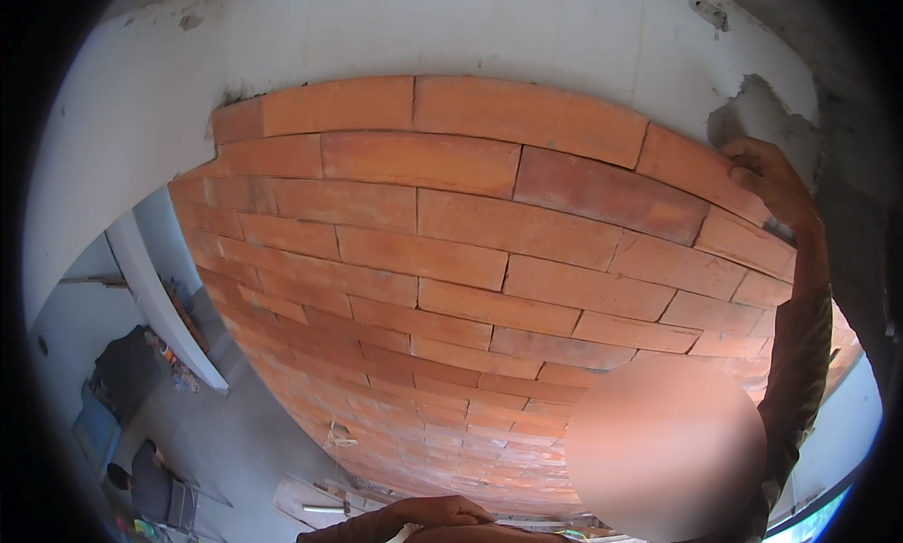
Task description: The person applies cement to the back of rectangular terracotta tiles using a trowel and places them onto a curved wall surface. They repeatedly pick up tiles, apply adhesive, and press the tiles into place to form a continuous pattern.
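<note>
A wall of long orange bricks (508, 231) fills the middle of the head view, its courses bending with the lens. At the upper right my right hand (773, 178) is raised to the top course. Its fingers curl at the upper edge of an end brick (691, 168), with the thumb close to the brick's face. My left hand (453, 511) is low at the bottom edge, fingers pointing right. What lies under its fingers is hidden, and its grip is unclear.
White plaster (423, 35) borders the bricks above, with a broken grey patch (764, 115) beside my right hand. A pale post (169, 289) stands at the left. Beyond it are a dark chair (182, 503) and a seated person (149, 477). Boards (306, 505) lie low down.
</note>
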{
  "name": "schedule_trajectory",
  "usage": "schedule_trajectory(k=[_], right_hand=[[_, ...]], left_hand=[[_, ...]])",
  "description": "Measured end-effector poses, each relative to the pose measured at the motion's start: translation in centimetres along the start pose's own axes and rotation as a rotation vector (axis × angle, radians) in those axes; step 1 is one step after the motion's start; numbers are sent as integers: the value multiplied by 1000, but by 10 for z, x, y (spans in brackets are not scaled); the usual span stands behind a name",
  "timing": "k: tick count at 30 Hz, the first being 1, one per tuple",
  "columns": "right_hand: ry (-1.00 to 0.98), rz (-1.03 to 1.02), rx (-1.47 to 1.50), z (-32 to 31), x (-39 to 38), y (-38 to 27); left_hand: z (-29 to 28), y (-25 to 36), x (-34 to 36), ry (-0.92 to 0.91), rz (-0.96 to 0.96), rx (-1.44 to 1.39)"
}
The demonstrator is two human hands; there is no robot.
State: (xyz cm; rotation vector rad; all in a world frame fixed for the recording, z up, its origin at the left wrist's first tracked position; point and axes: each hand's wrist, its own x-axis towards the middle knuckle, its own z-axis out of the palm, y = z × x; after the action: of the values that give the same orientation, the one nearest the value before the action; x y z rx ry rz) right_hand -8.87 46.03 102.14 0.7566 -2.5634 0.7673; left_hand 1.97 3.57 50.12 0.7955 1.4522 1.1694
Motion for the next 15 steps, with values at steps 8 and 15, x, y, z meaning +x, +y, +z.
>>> schedule_trajectory(k=[8, 15], right_hand=[[169, -1, -94, 5, 1, 20], [96, 36, -13, -2, -3, 12]], left_hand=[[3, 5, -15, 172, -115, 207], [-10, -6, -5, 150, -179, 294]])
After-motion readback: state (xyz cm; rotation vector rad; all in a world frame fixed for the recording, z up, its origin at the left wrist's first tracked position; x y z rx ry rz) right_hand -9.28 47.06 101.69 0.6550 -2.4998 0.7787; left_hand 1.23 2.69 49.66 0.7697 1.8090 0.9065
